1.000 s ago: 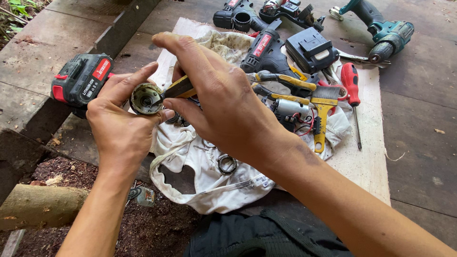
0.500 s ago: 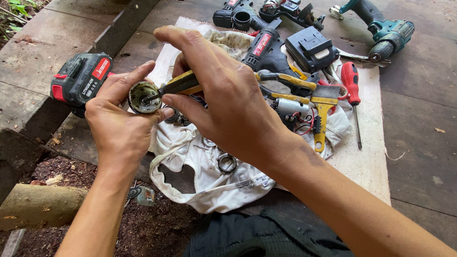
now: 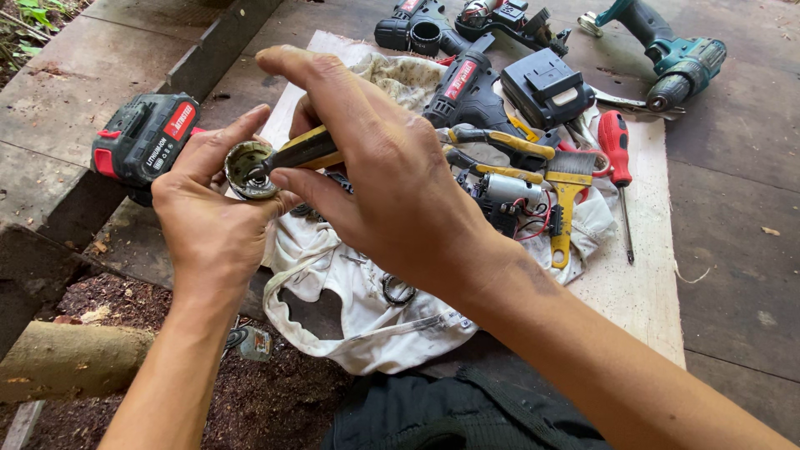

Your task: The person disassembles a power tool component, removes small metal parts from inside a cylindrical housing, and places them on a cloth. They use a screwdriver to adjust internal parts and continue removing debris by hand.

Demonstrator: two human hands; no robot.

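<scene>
- At the near edge of the wooden floor [image 3: 733, 275], a dark cloth [image 3: 450, 417] lay bunched, partly over bare soil, with a log [image 3: 67, 358] to the left of it.
- The left hand [image 3: 212, 221] rose from the near left; its grip was closed around a small round metal housing [image 3: 248, 169], thumb and fingers wrapped about the rim, the open end facing the right hand.
- The right hand [image 3: 392, 192] came in from the near right; its grip was narrow, pinched on a yellow-and-black tool [image 3: 304, 150] whose tip sat inside the housing's mouth.
- Both hands and the housing were held up above the near left part of a pale board [image 3: 642, 292] lying on the floor.
- Under the hands, a soiled white rag [image 3: 350, 317] spread over the board's near left corner, with a small dark ring [image 3: 398, 290] resting on it.
- Left of the hands, a red-and-black battery pack [image 3: 142, 137] sat on a raised dark beam by the floor's left edge.
- Toward the board's middle lay a small motor with red wires [image 3: 508, 196], a yellow-handled brush [image 3: 568, 200], yellow-handled pliers [image 3: 500, 142] and a red-handled screwdriver [image 3: 618, 158], close together.
- Farther on, a black drill body [image 3: 467, 92] and a black battery [image 3: 546, 87] lay side by side.
- At the far edge sat a black drill chuck part [image 3: 417, 29] and a teal drill [image 3: 675, 54], off the board's far right corner.
</scene>
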